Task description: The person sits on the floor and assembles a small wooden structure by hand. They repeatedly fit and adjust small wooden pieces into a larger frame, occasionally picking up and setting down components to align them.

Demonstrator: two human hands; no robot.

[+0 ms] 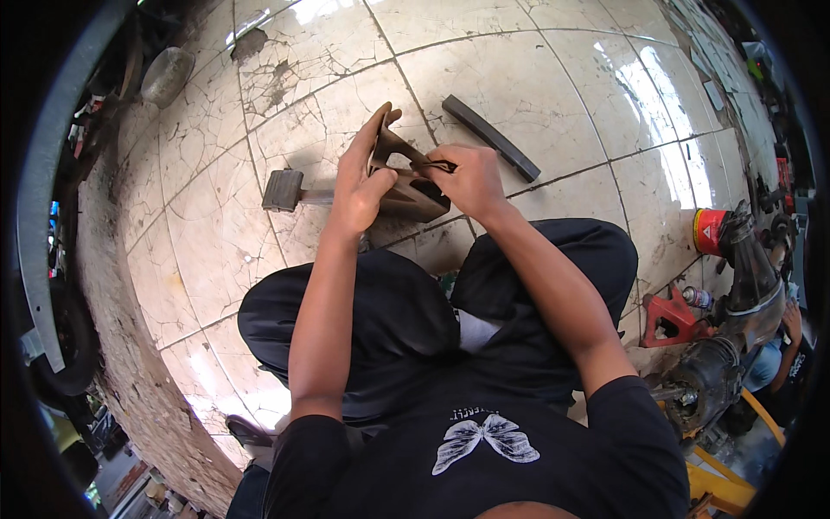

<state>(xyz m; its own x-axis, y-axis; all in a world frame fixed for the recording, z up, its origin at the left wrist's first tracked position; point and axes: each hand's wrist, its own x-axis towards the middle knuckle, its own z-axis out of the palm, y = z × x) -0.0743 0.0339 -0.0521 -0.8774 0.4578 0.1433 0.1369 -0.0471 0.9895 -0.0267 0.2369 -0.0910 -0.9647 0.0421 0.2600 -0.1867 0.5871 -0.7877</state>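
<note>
- The left hand [356,197] is partly open, its fingers nearly straight along the near-left side of a brown metal bracket [413,202], the thumb bent over its edge; it has hold of the bracket;
- the right hand [475,179] is mostly closed, thumb and fingers pinching a small dark looped piece [443,165] against the bracket's right side; its exact kind is hard to tell;
- the bracket is between the two hands, just beyond the person's bent knees, above the tiled floor [519,78]; whether it touches the tiles cannot be told;
- a hammer [282,190] lies left of it, block head outward, handle toward the left hand;
- a dark metal bar [491,138] lies slantwise beyond the right hand;
- a red can [709,232] and a red stand [673,317] are well apart, at right.
</note>
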